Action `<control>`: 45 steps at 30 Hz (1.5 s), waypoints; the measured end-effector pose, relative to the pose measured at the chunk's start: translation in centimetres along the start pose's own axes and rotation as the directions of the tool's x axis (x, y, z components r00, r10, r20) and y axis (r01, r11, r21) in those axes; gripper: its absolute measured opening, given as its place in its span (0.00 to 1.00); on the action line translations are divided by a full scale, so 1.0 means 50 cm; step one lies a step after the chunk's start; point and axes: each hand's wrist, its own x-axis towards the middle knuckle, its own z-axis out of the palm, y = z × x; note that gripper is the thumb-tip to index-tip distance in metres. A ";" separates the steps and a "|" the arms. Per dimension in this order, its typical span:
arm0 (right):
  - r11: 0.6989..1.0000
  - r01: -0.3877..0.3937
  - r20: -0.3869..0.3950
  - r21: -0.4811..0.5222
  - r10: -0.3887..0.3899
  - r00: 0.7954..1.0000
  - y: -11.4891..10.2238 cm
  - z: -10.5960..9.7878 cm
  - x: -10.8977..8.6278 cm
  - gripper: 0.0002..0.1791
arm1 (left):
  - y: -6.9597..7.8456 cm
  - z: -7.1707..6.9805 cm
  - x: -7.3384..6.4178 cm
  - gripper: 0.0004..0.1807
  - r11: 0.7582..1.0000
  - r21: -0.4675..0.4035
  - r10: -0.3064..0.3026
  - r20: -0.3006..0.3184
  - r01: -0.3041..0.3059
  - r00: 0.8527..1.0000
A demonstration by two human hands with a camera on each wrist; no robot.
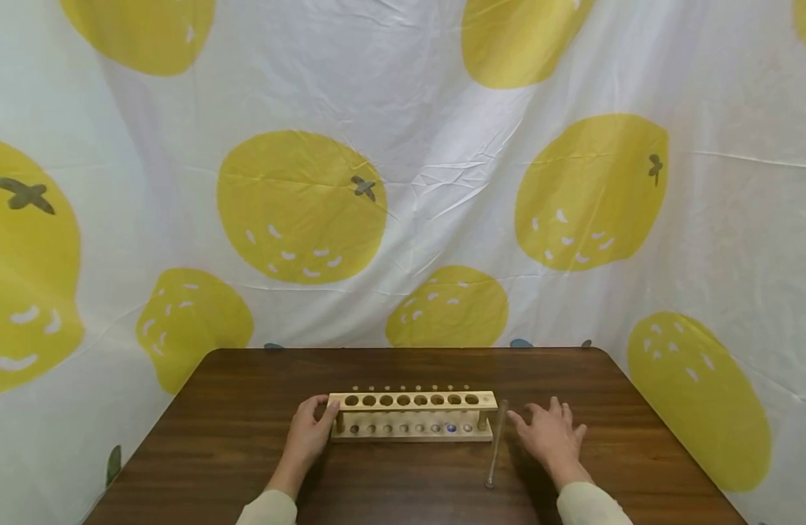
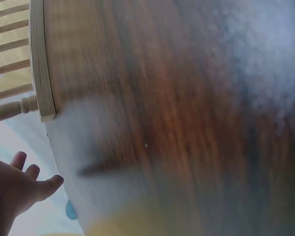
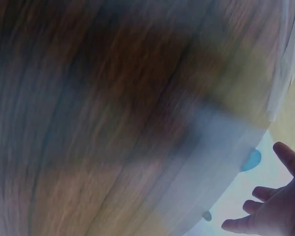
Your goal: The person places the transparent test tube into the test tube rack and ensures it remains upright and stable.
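A pale wooden test tube rack [image 1: 412, 402] stands on the dark wooden table, with a row of round holes along its top bar and pegs behind. My left hand [image 1: 308, 430] is at the rack's left end, thumb by the front corner. In the left wrist view that hand [image 2: 19, 189] has its fingers apart; contact with the rack is unclear. Just right of the rack a clear glass tube [image 1: 497, 446] slants towards me, apparently lying on the table. Beside it my right hand [image 1: 552, 437] spreads its fingers, thumb nearest the tube, holding nothing.
One lower hollow of the rack, towards the right, shows a blue spot [image 1: 451, 429]. The brown table [image 1: 245, 408] ends at a white cloth [image 1: 429, 219] printed with yellow lemons, which hangs behind it and at both sides.
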 end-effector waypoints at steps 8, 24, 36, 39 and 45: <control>0.998 -0.058 0.014 0.034 0.058 0.998 -0.020 0.016 -0.010 0.37 | -0.003 0.000 0.000 0.23 0.999 -0.037 -0.038 0.005 0.038 0.999; 0.981 -0.163 -0.019 0.105 0.166 0.986 -0.060 0.051 -0.026 0.33 | -0.005 -0.004 -0.002 0.25 0.999 -0.041 -0.033 0.006 0.033 0.999; 0.970 -0.210 -0.024 0.122 0.215 0.976 -0.071 0.068 -0.029 0.27 | 0.001 0.002 -0.006 0.26 0.998 -0.045 -0.045 0.018 0.046 0.999; 0.970 -0.210 -0.030 0.121 0.214 0.976 -0.070 0.067 -0.028 0.27 | 0.002 0.001 -0.006 0.26 0.998 -0.044 -0.049 0.020 0.050 0.999; 0.971 -0.212 -0.042 0.107 0.217 0.975 -0.066 0.059 -0.027 0.27 | 0.001 0.002 -0.004 0.25 0.999 -0.036 -0.031 0.005 0.031 1.000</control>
